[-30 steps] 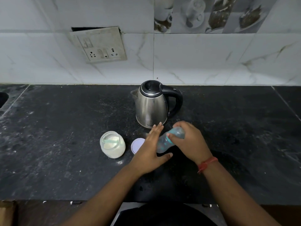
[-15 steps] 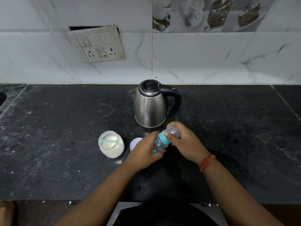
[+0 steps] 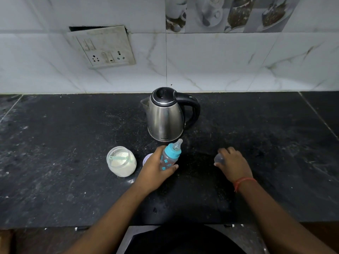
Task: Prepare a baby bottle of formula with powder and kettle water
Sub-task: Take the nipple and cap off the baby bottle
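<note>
Dark stone counter (image 3: 55, 162) along a white tiled wall (image 3: 220, 66), with a socket plate (image 3: 102, 46) hanging crooked on the tiles at upper left. Steel kettle (image 3: 165, 116) upright near the back edge, lid closed, black handle to the right, spout to the left. Open jar of white powder (image 3: 122, 162) left of centre, a pale green scoop (image 3: 117, 157) lying inside it. Round pale lid (image 3: 147, 159) flat on the counter between jar and left hand, partly hidden by that hand. Baby bottle (image 3: 169, 156) just in front of the kettle, tilted with the teat toward the kettle base; teal collar and clear teat exposed. Left hand (image 3: 156, 171) wrapped round the bottle body, thumb on the near side, fingers curled behind. Right hand (image 3: 232, 164) well apart to the right, low over the counter, fingers curled round a small clear cap (image 3: 219, 159); contact between cap and counter not determinable. Red thread band (image 3: 244, 181) on the right wrist. Nothing between bottle and kettle. Compared with half a second ago: right hand then at the bottle top with the cap still fitted, now moved off to the right with the cap; teat uncovered; kettle, jar and lid unmoved.
</note>
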The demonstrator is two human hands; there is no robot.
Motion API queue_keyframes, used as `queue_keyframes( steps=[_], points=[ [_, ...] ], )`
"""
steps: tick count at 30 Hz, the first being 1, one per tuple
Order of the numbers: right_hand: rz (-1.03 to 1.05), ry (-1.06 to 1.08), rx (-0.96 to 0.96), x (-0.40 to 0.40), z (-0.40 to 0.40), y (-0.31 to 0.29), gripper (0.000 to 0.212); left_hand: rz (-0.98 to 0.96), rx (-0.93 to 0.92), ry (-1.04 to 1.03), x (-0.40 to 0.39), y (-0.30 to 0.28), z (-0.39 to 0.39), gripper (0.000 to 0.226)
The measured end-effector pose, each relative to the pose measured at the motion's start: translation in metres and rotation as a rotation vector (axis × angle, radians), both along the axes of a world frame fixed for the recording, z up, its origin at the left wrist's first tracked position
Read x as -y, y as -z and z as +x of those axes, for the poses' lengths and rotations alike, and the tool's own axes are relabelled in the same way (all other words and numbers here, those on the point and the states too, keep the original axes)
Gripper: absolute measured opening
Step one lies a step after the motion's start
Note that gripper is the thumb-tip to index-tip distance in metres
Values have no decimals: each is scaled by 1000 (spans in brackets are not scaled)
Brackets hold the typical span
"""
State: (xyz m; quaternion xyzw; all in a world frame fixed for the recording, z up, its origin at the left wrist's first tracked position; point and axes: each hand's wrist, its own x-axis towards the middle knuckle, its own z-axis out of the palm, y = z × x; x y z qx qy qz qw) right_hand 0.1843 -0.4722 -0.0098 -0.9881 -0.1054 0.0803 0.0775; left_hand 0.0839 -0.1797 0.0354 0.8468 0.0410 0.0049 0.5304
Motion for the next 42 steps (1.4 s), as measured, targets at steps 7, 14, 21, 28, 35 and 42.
queue_keyframes(
  steps=[7, 14, 21, 28, 35, 42],
  points=[
    [313, 8, 346, -24, -18, -26, 47, -19, 21, -11, 2, -1, 1, 58],
    [1271, 67, -334, -114, -58, -64, 34, 25, 20, 6, 26, -4, 6, 48],
    [1651, 499, -328, -149, -64, -76, 30, 126, 116, -4, 46, -10, 6, 54],
    [1650, 370, -543, -146, -49, -91, 33, -92, -33, 91, 36, -27, 8, 47],
    [1672, -328, -855, -126, -29, -111, 40, -800, -251, 487, 22, -62, 4, 29],
    [1573, -18, -514, -123, -22, -120, 51, -525, -72, 277, 15, -62, 19, 28]
  ],
)
